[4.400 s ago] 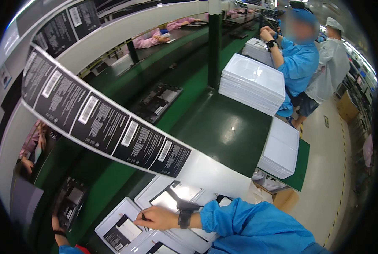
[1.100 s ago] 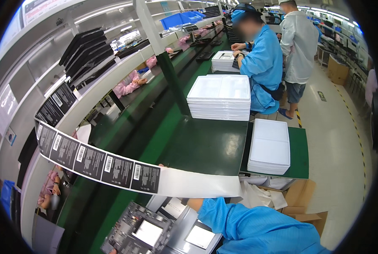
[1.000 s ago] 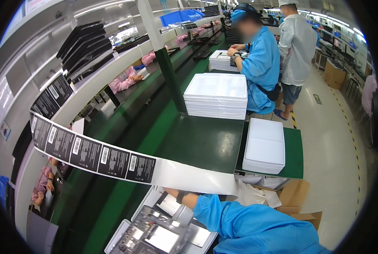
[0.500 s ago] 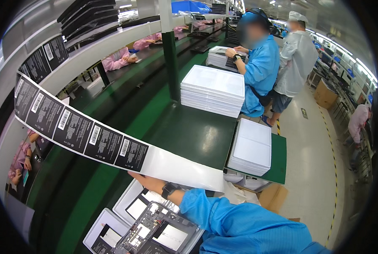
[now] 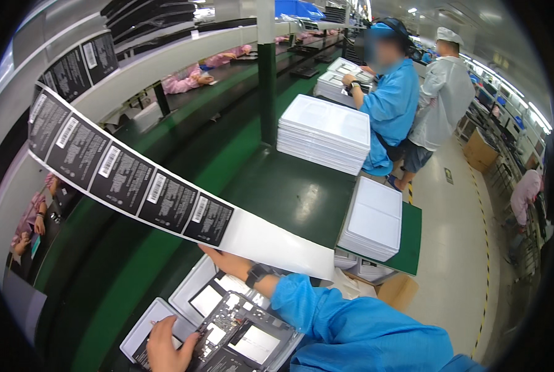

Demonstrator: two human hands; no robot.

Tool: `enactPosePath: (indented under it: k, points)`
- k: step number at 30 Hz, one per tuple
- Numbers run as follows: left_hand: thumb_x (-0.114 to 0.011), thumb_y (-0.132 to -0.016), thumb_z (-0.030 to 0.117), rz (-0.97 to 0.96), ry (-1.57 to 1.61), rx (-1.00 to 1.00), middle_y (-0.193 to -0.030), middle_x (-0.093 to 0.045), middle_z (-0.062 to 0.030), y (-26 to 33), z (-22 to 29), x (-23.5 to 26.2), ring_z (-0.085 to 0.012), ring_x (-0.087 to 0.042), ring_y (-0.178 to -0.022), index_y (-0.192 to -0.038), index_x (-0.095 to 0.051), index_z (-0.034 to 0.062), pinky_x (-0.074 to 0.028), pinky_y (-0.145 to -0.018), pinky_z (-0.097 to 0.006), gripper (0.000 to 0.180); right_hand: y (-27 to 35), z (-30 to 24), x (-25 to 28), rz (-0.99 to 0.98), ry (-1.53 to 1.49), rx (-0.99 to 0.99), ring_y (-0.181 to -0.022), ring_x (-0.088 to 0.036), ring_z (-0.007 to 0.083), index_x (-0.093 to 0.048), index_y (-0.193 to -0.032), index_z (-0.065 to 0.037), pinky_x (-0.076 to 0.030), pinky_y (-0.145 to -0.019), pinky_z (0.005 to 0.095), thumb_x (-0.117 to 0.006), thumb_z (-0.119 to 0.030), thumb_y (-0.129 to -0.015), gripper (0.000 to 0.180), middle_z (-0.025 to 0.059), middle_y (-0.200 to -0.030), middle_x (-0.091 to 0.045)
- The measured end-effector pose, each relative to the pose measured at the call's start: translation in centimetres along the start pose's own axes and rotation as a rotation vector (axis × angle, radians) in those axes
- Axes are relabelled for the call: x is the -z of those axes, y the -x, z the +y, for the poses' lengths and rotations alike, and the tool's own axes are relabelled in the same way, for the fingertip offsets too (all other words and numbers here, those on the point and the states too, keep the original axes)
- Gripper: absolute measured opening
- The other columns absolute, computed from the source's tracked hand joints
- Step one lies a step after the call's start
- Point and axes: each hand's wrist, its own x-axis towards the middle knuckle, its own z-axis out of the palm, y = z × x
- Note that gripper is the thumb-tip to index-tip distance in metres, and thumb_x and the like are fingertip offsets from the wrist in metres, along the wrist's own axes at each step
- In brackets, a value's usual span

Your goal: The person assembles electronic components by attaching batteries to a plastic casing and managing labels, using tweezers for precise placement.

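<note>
A long strip of black printed labels point(image 5: 156, 192) on white backing slants down across the view from the upper left. Its bare white end point(image 5: 283, 242) lies over part of my right hand point(image 5: 224, 260), which is at the strip's lower edge. The strip hides most of that hand's fingers. Below it, my left hand point(image 5: 170, 347) has its thumb and bent fingers apart, holding nothing visible, over a grey tray point(image 5: 156, 307) with a black part in it. By its thumb is an opened electronic device point(image 5: 233, 322) with a bare circuit board and battery, lying on the trays.
White tray stacks stand on the green bench point(image 5: 277, 186) and at its right end, one stack point(image 5: 323, 133) nearer a green post point(image 5: 268, 93). A co-worker in blue point(image 5: 391, 96) handles trays beyond; another person in white point(image 5: 441, 93) stands behind. More labels point(image 5: 79, 68) hang upper left. An open cardboard box point(image 5: 398, 291) is at right.
My left hand has come into view from below, over the tray beside the device. The view has shifted slightly; my right hand stays at the strip's lower edge.
</note>
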Motion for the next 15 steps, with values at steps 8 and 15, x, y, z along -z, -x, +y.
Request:
enactPosePath:
  k: [8, 15]
  points:
    - [-0.063, -0.101, 0.025, -0.206, -0.233, -0.194, -0.105, -0.070, -0.0281, 5.3, -15.4, -21.3, -0.0448, -0.068, -0.097, -0.116, -0.067, -0.0054, -0.054, -0.082, -0.045, 0.034, 0.6, -1.6, 0.7, -0.030, -0.018, -0.051, -0.109, -0.069, 0.0337, -0.069, -0.127, -0.006, -0.053, -0.094, 0.0396, -0.061, -0.043, -0.104, 0.045, 0.0164, -0.120, -0.073]
    - [-0.062, -0.103, 0.042, -0.610, 0.505, 0.299, -0.091, -0.075, -0.0187, 0.0, -6.4, -9.1, -0.0289, -0.070, -0.077, -0.109, -0.072, 0.0009, -0.054, -0.069, -0.043, 0.043, -0.1, -1.6, 1.1, -0.093, -0.039, -0.035, -0.104, -0.070, 0.0323, -0.069, -0.125, -0.005, -0.053, -0.091, 0.0394, -0.059, -0.040, -0.105, 0.042, 0.0162, -0.115, -0.074]
